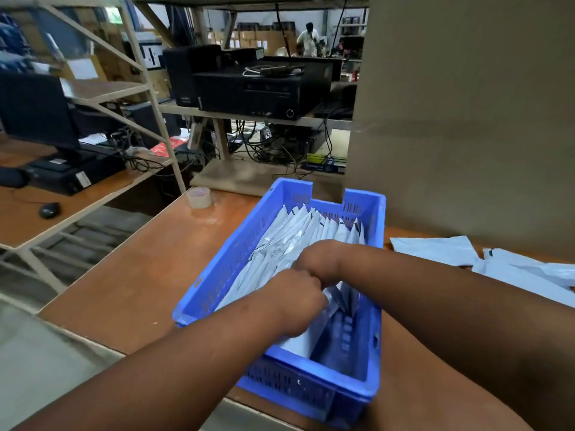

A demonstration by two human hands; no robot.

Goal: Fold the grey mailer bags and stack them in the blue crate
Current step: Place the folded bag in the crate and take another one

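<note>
Nearest us, our left hand [298, 301] curls its fingers onto a folded grey mailer bag [300, 340] inside the blue crate [217, 278]; our right hand [314, 259] reaches in beside it, its finger state hidden. Beyond them, a row of folded bags [311, 228] stands on edge, with unfolded bags [441, 251] lying outside to the right. We judge the film light, limp and slick, best pinched along the fold.

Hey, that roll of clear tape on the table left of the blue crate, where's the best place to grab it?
Judging by its pose, come from above. The tape roll lies flat on the table with its hole facing up, so a grip spanning the outer rim, or one finger inside the core, should work. It stands apart from the blue crate.
</note>
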